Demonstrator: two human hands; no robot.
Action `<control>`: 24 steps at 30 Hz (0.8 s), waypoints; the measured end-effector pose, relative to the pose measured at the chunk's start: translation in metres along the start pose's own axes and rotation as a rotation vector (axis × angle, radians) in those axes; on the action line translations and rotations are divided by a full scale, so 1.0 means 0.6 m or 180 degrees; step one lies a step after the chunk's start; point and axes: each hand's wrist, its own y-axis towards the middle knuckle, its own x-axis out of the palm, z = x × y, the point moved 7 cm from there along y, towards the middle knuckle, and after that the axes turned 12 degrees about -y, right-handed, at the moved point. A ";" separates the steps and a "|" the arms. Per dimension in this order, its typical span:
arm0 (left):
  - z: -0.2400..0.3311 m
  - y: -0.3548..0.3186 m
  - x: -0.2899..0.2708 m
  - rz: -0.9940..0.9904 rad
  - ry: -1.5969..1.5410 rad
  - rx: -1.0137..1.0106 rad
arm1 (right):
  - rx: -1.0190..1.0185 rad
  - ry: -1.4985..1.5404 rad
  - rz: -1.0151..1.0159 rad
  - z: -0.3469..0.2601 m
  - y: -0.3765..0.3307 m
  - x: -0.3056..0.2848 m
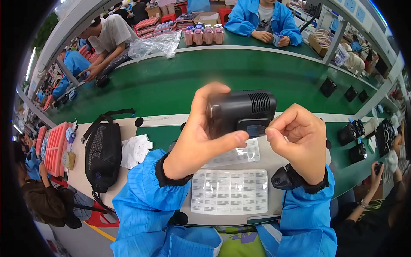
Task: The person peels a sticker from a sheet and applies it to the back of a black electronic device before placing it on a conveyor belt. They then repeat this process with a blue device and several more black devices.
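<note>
Two hands hold a small black device above a green work surface (171, 85).

Below the hands lies a white label sheet (230, 191). The left hand (195, 143) grasps the black device (243, 112); the right hand (297, 143) pinches a clear sticker (256, 130) against its front, seemingly mid-application. Pressing it flat calls for steady fingers.

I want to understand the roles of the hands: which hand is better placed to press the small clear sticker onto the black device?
Probably the right hand: it pinches the sticker while the left hand grips the black device.
</note>
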 end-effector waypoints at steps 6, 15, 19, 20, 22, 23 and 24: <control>0.006 0.002 0.002 -0.0103 0.0307 0.0516 | -0.0070 -0.0475 0.0025 -0.008 -0.002 0.003; 0.002 0.007 0.002 0.0229 0.0361 0.0291 | -0.0091 -0.0400 0.0246 0.000 -0.001 -0.002; -0.001 0.010 -0.005 0.0253 0.0601 0.0517 | -0.0208 -0.0717 0.0354 -0.002 0.001 -0.004; -0.002 0.011 -0.005 0.0249 0.0600 0.0510 | -0.0203 -0.0718 0.0360 -0.001 0.001 -0.004; -0.002 0.012 -0.005 0.0294 0.0618 0.0539 | -0.0258 -0.0860 0.0480 -0.003 0.001 -0.005; -0.002 0.013 -0.005 0.0317 0.0627 0.0555 | -0.0286 -0.0931 0.0540 -0.004 0.001 -0.005; -0.002 0.013 -0.005 0.0313 0.0628 0.0552 | -0.0285 -0.0931 0.0544 -0.003 0.001 -0.005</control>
